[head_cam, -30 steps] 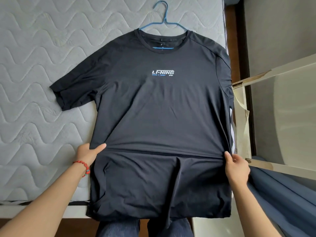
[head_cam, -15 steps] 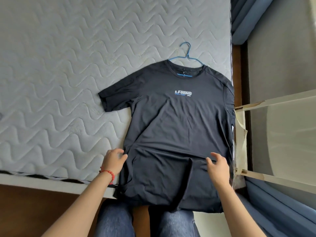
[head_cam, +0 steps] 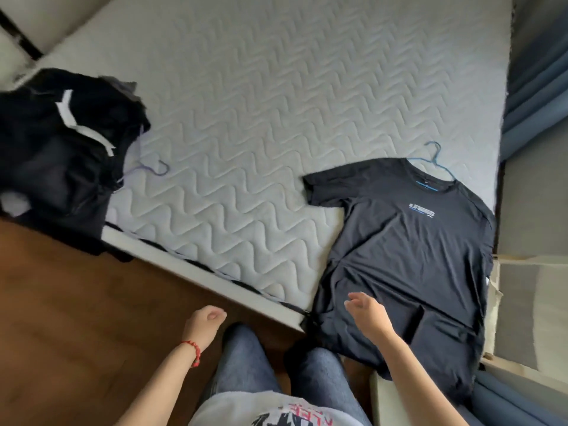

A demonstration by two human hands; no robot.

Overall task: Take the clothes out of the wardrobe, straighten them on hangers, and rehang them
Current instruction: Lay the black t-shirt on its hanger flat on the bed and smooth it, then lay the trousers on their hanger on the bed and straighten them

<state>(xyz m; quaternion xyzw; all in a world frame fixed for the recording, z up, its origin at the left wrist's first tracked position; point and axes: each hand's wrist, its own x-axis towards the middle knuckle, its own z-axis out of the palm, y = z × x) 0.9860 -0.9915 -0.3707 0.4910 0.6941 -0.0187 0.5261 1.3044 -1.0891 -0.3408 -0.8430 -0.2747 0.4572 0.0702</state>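
Note:
A black T-shirt (head_cam: 408,250) with a small chest logo lies flat on the mattress (head_cam: 261,118), threaded on a blue wire hanger (head_cam: 433,158) whose hook sticks out past the collar. The shirt's hem hangs over the bed's near edge. My right hand (head_cam: 365,313) hovers over the lower left part of the shirt, fingers loosely apart, holding nothing. My left hand (head_cam: 203,325), with a red bead bracelet, is off the bed above the wooden floor, fingers curled and empty.
A heap of dark clothes (head_cam: 64,142) with a purple hanger (head_cam: 150,170) sits at the mattress's left corner. Blue curtains (head_cam: 534,87) hang at the right, and a pale wardrobe door (head_cam: 534,302) stands at the right edge. Wooden floor (head_cam: 76,318) lies below left.
Both hands have let go of the shirt's sides and pulled back. The view has swung left and away, bringing the heap of dark clothes into sight.

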